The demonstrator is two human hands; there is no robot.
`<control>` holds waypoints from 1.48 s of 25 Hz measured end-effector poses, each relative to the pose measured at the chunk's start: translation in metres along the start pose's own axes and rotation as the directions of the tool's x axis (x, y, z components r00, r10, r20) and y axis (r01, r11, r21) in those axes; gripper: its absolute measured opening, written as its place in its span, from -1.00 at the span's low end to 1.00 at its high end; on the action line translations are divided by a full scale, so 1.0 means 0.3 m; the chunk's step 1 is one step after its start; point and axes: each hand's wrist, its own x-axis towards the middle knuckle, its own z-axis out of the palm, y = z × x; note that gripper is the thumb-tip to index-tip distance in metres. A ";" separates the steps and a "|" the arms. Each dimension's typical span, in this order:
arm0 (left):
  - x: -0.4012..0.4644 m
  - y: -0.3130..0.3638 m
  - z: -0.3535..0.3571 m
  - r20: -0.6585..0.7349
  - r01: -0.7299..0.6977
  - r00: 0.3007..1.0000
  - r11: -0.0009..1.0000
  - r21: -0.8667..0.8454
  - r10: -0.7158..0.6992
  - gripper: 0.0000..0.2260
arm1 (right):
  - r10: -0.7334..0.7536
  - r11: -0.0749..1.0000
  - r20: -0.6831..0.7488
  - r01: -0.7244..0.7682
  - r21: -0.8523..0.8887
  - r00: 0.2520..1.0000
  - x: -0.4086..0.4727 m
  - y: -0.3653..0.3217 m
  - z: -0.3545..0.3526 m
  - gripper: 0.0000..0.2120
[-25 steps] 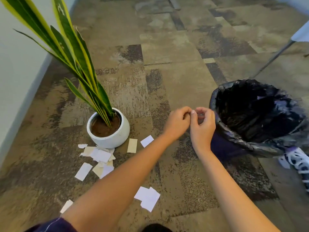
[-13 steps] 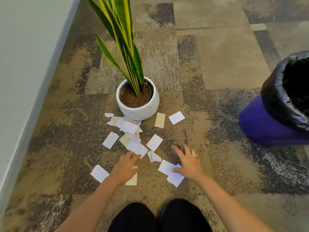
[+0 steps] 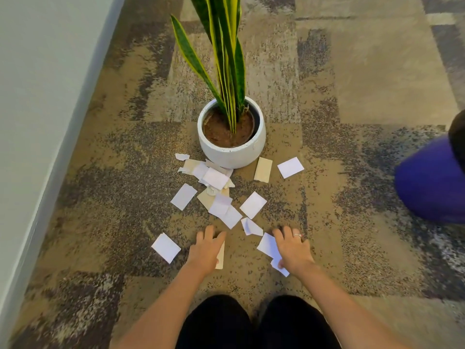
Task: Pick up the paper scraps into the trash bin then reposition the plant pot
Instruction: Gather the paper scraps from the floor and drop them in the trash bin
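A white plant pot (image 3: 232, 153) with tall green-and-yellow leaves stands on the carpet. Several white and beige paper scraps (image 3: 215, 178) lie scattered in front of it, down to a lone white scrap (image 3: 166, 247) at the left. My left hand (image 3: 205, 251) lies flat over a beige scrap (image 3: 220, 258), fingers spread. Flat as well, my right hand (image 3: 293, 250) rests on a white scrap (image 3: 268, 245), with its thumb touching a smaller white piece (image 3: 279, 265). Neither scrap is lifted. The purple trash bin (image 3: 431, 183) with a black liner shows partly at the right edge.
A pale wall (image 3: 37, 122) with its baseboard runs along the left. My knees in black trousers (image 3: 251, 323) are at the bottom centre. Patterned brown carpet (image 3: 364, 84) stretches behind and to the right of the pot.
A second ago both hands were together beside the bin's rim. They came down to the scraps on the floor; the view has since closed in and the hands press flatter on the scraps.
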 end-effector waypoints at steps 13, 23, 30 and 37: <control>-0.009 -0.031 -0.185 0.082 0.068 0.997 0.503 -0.862 0.006 -0.85 | 0.142 0.534 -0.031 -0.050 0.844 0.989 -0.011 -0.011 -0.124 -0.82; -0.027 -0.015 -0.183 0.096 0.106 0.991 0.108 -0.989 -0.095 -0.92 | -0.142 -0.213 0.155 -0.183 0.960 0.978 0.012 -0.235 -0.249 -0.64; -0.030 -0.242 -0.120 -0.066 0.113 0.967 0.642 -0.758 -0.247 -0.60 | 0.064 0.284 0.024 -0.041 0.958 0.998 0.098 -0.224 -0.242 -0.76; -0.060 -0.437 -0.031 0.120 0.468 0.876 0.767 -0.439 -0.466 -0.36 | 0.007 0.791 -0.051 0.026 0.611 0.999 0.151 -0.148 -0.257 -0.60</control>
